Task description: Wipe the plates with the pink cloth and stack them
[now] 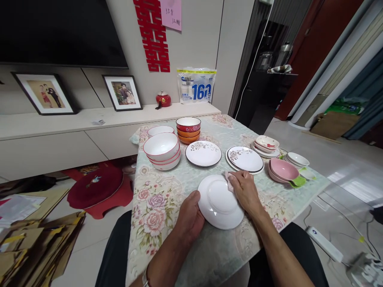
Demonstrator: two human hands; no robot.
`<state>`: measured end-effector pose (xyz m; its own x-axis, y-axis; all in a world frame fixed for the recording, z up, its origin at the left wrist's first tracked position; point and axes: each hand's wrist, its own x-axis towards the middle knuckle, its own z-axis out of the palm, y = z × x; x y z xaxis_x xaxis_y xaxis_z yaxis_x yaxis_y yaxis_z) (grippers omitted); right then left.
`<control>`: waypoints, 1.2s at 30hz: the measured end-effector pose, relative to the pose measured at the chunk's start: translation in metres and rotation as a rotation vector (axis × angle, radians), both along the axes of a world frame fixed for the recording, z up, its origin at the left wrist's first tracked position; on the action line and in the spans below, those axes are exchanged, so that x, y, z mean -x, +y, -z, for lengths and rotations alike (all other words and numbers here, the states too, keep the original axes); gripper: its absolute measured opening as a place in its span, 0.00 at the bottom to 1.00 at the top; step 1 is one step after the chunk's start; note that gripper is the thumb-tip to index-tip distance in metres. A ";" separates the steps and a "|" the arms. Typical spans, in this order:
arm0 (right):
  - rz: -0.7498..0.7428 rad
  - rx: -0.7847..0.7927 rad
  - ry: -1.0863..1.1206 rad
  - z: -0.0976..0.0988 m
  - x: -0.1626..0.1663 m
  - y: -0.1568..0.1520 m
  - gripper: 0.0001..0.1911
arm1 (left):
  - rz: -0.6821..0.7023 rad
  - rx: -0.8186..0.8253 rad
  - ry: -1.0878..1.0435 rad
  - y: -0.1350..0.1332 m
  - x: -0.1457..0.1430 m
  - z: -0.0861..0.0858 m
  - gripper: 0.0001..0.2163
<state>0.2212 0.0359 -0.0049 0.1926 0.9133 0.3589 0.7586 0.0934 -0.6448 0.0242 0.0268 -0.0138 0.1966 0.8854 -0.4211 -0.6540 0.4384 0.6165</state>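
A white plate [220,205], its underside with the foot ring facing me, is tilted up over the near part of the table. My left hand [191,211] grips its left edge, thumb on the near face and fingers behind. At the plate's upper right rim, my right hand [245,189] pinches a pale pinkish cloth [229,181] pressed against the rim. Beyond the held plate lie a flower-patterned plate [204,154] with a dark rim and another patterned plate [245,158] stacked on a white one.
White bowls with red rims [161,147] stand stacked at the left, beside red and orange bowls [188,129]. Pink leaf-handled bowls [284,169], small white bowls [296,159] and heart-patterned dishes [267,142] stand at the right. A floral tablecloth [158,219] covers the table.
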 end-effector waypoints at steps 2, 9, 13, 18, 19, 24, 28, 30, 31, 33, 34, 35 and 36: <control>-0.031 0.018 -0.156 -0.004 0.011 0.002 0.22 | -0.001 0.002 0.000 0.000 0.000 -0.001 0.04; -0.195 -0.075 -0.294 -0.017 0.059 0.000 0.13 | 0.003 -0.023 -0.036 -0.003 0.001 -0.008 0.07; -0.508 -0.086 -0.256 -0.023 0.072 -0.005 0.11 | -0.005 -0.015 -0.128 -0.004 0.000 -0.015 0.04; -0.550 -0.093 -0.145 -0.020 0.050 0.004 0.11 | 0.070 0.069 -0.141 -0.002 -0.003 -0.029 0.11; -0.459 -0.063 -0.152 -0.018 0.045 0.007 0.11 | 0.076 0.083 -0.137 -0.002 -0.003 -0.032 0.15; -0.246 0.051 -0.287 -0.014 0.043 0.010 0.15 | 0.063 0.130 -0.137 -0.001 -0.003 -0.037 0.21; -0.461 0.007 -0.299 -0.024 0.061 0.000 0.15 | -0.006 0.174 -0.213 0.000 -0.003 -0.037 0.19; -0.601 0.001 -0.260 -0.032 0.066 -0.007 0.14 | -0.034 0.188 -0.256 0.000 -0.002 -0.037 0.18; -0.672 0.011 -0.241 -0.036 0.067 -0.010 0.13 | -0.022 0.187 -0.271 0.000 -0.002 -0.037 0.19; -0.790 0.061 -0.215 -0.043 0.065 -0.015 0.11 | 0.042 0.182 -0.285 0.000 -0.001 -0.037 0.21; -0.826 0.095 -0.207 -0.044 0.063 -0.016 0.10 | 0.071 0.180 -0.285 0.000 -0.001 -0.037 0.22; -0.838 0.123 -0.200 -0.044 0.061 -0.016 0.08 | 0.087 0.178 -0.282 0.000 0.000 -0.036 0.22; -0.828 0.140 -0.196 -0.043 0.059 -0.014 0.08 | 0.087 0.176 -0.278 0.000 0.000 -0.036 0.22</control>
